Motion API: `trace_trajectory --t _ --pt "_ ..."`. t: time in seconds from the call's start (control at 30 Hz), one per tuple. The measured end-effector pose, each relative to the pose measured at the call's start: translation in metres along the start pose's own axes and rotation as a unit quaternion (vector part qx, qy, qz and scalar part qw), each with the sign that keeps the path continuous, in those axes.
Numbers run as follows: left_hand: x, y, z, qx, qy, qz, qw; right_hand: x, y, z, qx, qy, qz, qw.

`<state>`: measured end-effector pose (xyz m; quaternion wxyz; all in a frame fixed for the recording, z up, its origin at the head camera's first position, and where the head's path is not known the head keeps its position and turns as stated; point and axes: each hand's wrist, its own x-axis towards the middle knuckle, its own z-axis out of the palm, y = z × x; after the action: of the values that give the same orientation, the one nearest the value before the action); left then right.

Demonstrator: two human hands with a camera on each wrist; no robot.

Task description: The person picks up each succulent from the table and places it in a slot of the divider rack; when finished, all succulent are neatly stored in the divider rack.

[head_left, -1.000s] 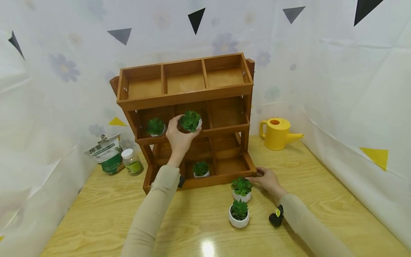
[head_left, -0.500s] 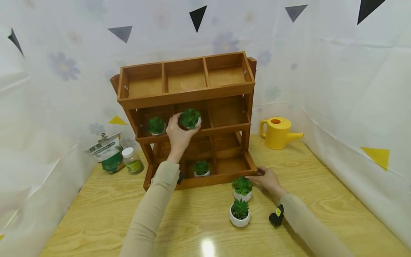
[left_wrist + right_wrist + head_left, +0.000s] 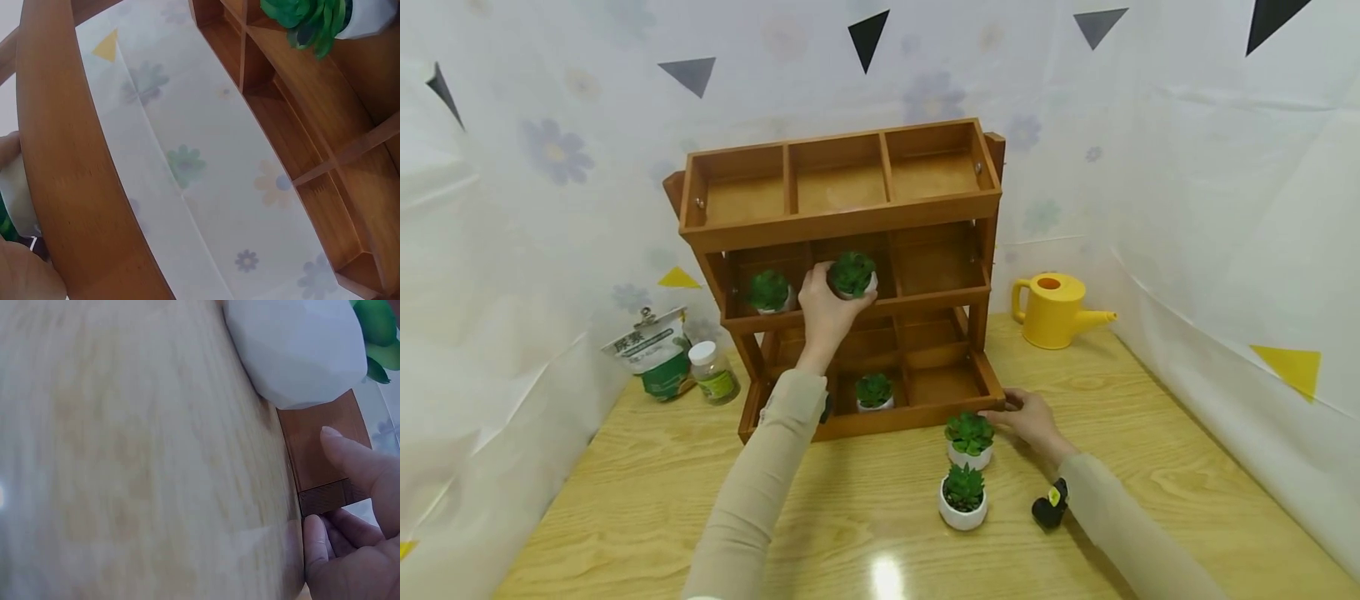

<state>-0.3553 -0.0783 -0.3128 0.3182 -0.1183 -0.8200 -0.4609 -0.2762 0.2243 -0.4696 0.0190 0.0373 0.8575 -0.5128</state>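
My left hand (image 3: 829,312) holds a small succulent in a white pot (image 3: 853,273) at the middle compartment of the wooden shelf's (image 3: 842,223) middle tier. In the left wrist view, that pot (image 3: 20,197) is partly hidden behind a board; whether its base touches the shelf I cannot tell. My right hand (image 3: 1032,423) grips the shelf's lower right front corner, thumb over the front board (image 3: 325,437) and fingers curled at its end. Just left of it stands a potted succulent (image 3: 969,437), with another (image 3: 963,492) in front.
One potted succulent (image 3: 771,292) sits in the middle tier's left compartment, another (image 3: 875,390) in the bottom tier. A lidded jar (image 3: 713,375) and a clipped bag (image 3: 655,354) stand left of the shelf. A yellow watering can (image 3: 1052,310) stands at the right.
The head view has shifted slightly. My left hand stays at the middle compartment with the succulent, moving barely at all. My right hand keeps its place on the shelf corner.
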Motion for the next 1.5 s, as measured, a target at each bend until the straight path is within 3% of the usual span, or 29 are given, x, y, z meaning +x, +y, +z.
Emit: trace_trajectory --t 0.23,0.7,0.87,1.5 --pt "0.001 0.005 0.0 0.016 -0.006 -0.018 0.9997 -0.001 0.0 0.0 0.002 0.003 -0.015 0.9999" --pt "0.004 0.014 0.0 0.05 -0.037 -0.069 0.9957 0.001 0.001 0.001 -0.003 0.006 -0.001 1.0" --pt "0.004 0.014 0.002 0.067 -0.039 -0.076 0.9942 0.001 0.001 0.001 0.001 0.005 -0.004 1.0" --pt "0.002 0.017 0.002 0.063 -0.054 -0.098 0.9917 0.0 0.002 0.001 0.01 0.013 -0.004 0.9999"
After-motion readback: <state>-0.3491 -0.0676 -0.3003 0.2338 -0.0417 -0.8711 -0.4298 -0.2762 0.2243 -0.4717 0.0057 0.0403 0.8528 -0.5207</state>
